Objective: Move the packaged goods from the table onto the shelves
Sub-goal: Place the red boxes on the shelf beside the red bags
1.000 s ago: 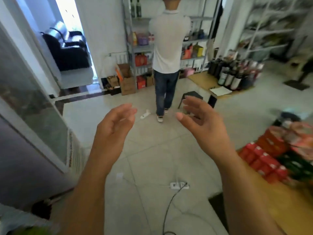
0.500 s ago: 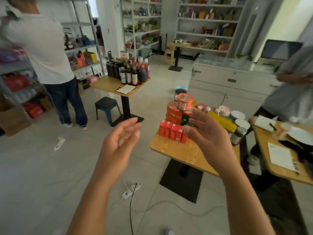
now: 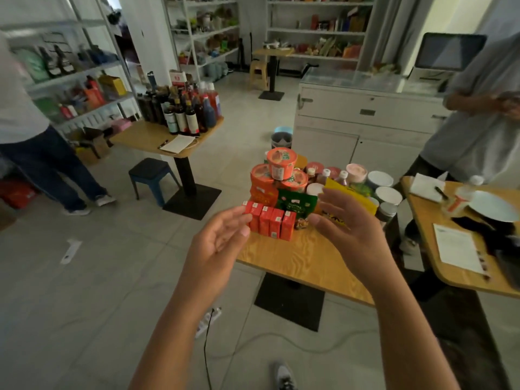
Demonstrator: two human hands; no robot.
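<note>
A wooden table [image 3: 298, 257] in front of me carries the packaged goods. A row of red boxes [image 3: 270, 222] stands at its near-left edge. Behind them lie a green pouch [image 3: 295, 204], stacked orange cups [image 3: 278, 173], a yellow bag [image 3: 351, 194] and several jars. My left hand [image 3: 218, 243] is raised with relaxed fingers; its fingertips overlap the leftmost red box in the view, contact unclear. My right hand [image 3: 346, 229] hovers open, palm inward, just right of the boxes. Neither holds anything. Metal shelves [image 3: 84, 68] stand at the far left.
A second table [image 3: 152, 137] with many bottles and a dark stool [image 3: 150, 175] stands to the left. One person [image 3: 33, 136] is at the left shelves, another [image 3: 472, 114] at the right. A power strip and cable [image 3: 209, 319] lie on the floor. A third table [image 3: 430, 243] sits right.
My view has swung right from the shelves and the person there to the table of goods, which is now closer. Both hands stay raised and empty, now framing the red boxes.
</note>
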